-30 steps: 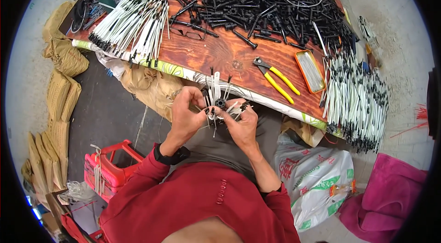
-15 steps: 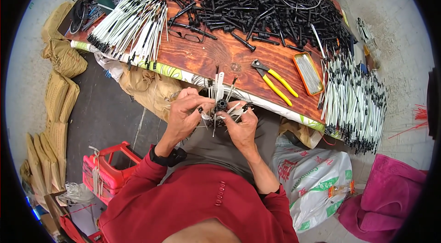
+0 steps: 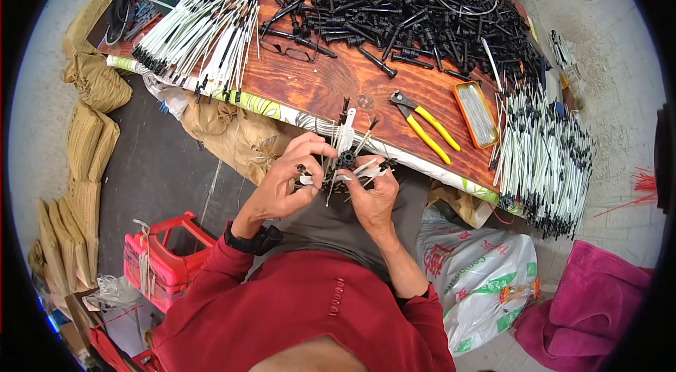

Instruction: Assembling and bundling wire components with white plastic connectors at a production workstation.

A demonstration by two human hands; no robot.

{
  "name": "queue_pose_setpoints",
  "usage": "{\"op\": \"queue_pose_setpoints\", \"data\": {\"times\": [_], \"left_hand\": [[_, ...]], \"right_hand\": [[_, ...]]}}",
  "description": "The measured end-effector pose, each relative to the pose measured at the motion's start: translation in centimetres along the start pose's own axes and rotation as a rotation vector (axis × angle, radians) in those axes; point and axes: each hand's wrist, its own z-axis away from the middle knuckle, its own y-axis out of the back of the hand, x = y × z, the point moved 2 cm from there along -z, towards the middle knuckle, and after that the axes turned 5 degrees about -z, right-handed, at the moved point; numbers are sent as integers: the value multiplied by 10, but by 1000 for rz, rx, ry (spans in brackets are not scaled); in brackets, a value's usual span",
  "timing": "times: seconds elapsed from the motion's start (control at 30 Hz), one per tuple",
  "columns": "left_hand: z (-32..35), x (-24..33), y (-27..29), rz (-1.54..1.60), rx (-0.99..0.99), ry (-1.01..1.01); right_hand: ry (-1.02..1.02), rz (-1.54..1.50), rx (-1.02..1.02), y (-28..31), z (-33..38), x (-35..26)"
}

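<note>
White-and-black rods radiated from a small black hub (image 3: 346, 159) at the centre of the frame, just below the edge of the wooden table (image 3: 331, 83). The left hand (image 3: 285, 185) pinched the assembly from the left, fingers closed around several rod ends. The right hand (image 3: 374, 192) gripped it from below right, thumb pressed near the hub. Risk: loose rods could probably slip from the hub if either pinch relaxed, since the bundle hung unsupported over the lap. Yellow-handled pliers (image 3: 421, 124) lay on the table, near but apart from the hands.
</note>
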Motion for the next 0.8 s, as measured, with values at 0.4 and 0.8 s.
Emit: {"op": "queue_pose_setpoints", "data": {"times": [0.4, 0.8], "left_hand": [[0, -15, -9, 69, 218, 239], [0, -8, -22, -290, 444, 38]], "right_hand": [[25, -33, -3, -9, 6, -7], [75, 32, 9, -11, 8, -11]]}}
